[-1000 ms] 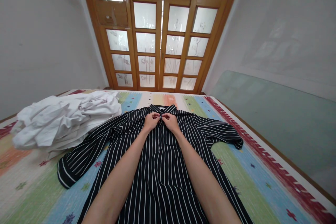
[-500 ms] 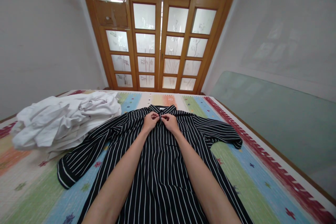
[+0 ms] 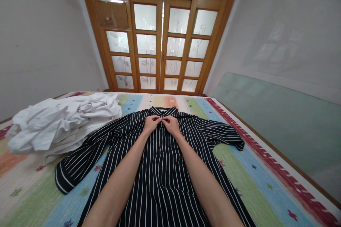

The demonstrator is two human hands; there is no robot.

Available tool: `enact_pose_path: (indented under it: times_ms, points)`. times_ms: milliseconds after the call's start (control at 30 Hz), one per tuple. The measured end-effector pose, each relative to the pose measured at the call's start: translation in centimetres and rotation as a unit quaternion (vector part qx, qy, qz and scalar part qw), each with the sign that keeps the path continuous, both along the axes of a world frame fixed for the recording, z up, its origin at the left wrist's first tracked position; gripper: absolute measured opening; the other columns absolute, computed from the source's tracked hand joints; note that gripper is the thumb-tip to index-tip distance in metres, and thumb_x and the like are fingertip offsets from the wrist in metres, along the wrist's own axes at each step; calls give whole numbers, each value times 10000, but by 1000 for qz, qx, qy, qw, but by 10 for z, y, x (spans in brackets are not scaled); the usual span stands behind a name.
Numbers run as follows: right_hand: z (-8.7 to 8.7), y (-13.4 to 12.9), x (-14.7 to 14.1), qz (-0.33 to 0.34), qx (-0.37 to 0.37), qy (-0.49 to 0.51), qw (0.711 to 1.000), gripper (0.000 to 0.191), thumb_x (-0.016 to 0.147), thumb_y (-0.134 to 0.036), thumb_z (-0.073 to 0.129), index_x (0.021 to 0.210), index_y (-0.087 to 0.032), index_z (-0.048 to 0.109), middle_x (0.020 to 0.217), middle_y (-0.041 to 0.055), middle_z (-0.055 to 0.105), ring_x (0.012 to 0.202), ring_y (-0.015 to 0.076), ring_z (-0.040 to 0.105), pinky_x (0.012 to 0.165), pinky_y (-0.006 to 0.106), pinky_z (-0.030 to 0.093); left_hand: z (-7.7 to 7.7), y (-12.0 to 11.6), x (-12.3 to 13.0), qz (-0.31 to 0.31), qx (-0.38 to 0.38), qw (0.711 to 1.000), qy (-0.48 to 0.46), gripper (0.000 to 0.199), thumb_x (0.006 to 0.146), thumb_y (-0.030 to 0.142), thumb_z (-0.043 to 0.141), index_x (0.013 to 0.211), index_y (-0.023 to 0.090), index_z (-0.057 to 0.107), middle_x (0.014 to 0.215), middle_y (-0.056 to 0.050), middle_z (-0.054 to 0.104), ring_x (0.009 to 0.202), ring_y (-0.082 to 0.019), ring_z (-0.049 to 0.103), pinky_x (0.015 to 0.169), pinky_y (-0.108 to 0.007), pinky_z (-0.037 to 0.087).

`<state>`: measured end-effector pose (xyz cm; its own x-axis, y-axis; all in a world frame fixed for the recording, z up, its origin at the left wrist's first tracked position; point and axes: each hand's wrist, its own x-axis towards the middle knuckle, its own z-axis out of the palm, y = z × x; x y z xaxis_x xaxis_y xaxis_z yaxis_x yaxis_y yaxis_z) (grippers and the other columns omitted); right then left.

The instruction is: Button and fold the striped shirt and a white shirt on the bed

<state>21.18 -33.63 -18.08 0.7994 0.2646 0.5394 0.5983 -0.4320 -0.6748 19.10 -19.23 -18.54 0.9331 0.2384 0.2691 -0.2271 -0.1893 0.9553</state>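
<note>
A black shirt with white stripes (image 3: 162, 170) lies spread out face up, its collar at the far end and its sleeves out to both sides. Just below the collar, my left hand (image 3: 152, 123) pinches the front edge of the shirt between thumb and fingers. My right hand (image 3: 171, 125) pinches the same front opening from the other side, its fingertips almost meeting those of the left. Whatever small part sits between the fingertips, perhaps a button, is too small to make out.
A heap of crumpled white cloth (image 3: 66, 120) sits at the left, touching the shirt's left sleeve. Under everything is a colourful striped cover (image 3: 245, 181). A pale green panel (image 3: 277, 113) stands along the right side. Wooden glazed doors (image 3: 160, 42) are at the back.
Both hands stay at the shirt front below the collar, their fingertips drawn slightly closer together. The whole view has shifted a little; the shirt lies as before.
</note>
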Motion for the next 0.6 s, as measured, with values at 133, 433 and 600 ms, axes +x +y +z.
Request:
enact_pose_path:
  times_ms: [133,433,600]
  points:
    - [1,-1,0,8,7,1,1000,135,795,-192,621,805,-196,756,760,28,695,640,142,576,667,260,473,-1,1,1,4,8,1000,0,208,692,358,763,755,162,740,739,-54,733,670,-175,667,685,-302,544]
    - [-1,-2,3,4,18,9,1000,170,812,-169,565,806,-197,732,809,30,706,719,154,609,724,273,482,-2,2,4,-10,24,1000,-8,145,694,287,742,736,156,696,754,-38,716,739,-170,665,760,-307,532]
    - [-2,0,5,3,22,22,1000,163,814,-161,551,794,-188,711,818,33,706,719,156,613,726,276,485,-1,1,4,-17,31,999,-6,48,710,191,692,718,152,666,723,-29,694,702,-165,652,728,-309,532]
